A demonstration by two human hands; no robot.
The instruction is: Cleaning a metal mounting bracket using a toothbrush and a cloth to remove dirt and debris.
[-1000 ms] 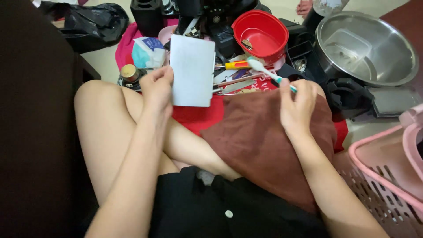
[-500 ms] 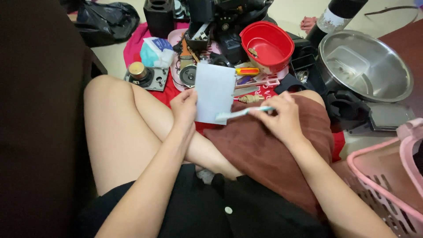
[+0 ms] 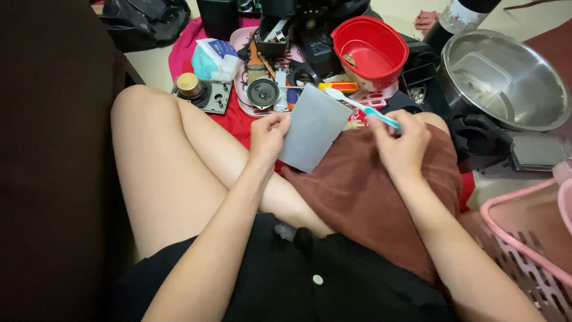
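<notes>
Since half a second ago the grey plate (image 3: 313, 128) has tilted, its top corner now leaning toward the clutter on the floor, and the toothbrush (image 3: 360, 108) has swung so its bristle end lies over the plate's upper right edge rather than across its middle. Left hand (image 3: 268, 136) closed on the plate's left edge, fingers curled round it, thumb on the near face. Right hand (image 3: 402, 143) closed round the teal handle of the toothbrush, the white head pointing up-left; whether the bristles touch the plate cannot be told. Plate is held above the lap, its lower corner just over a brown towel (image 3: 369, 197) draped across the person's right thigh. Person sits with bare knees raised, black garment with a white button at the waist. Beyond the plate, on a red cloth on the floor: a pink tray (image 3: 241, 42) of loose parts with a small round speaker (image 3: 263, 92) and a yellow-handled tool (image 3: 333, 87). Red plastic bowl (image 3: 369, 50) just behind the tray. Second speaker on a square metal base (image 3: 199, 92) to the left. Large steel bowl (image 3: 506, 80) to the right, well apart. Pink slatted basket (image 3: 524, 238) at lower right.
</notes>
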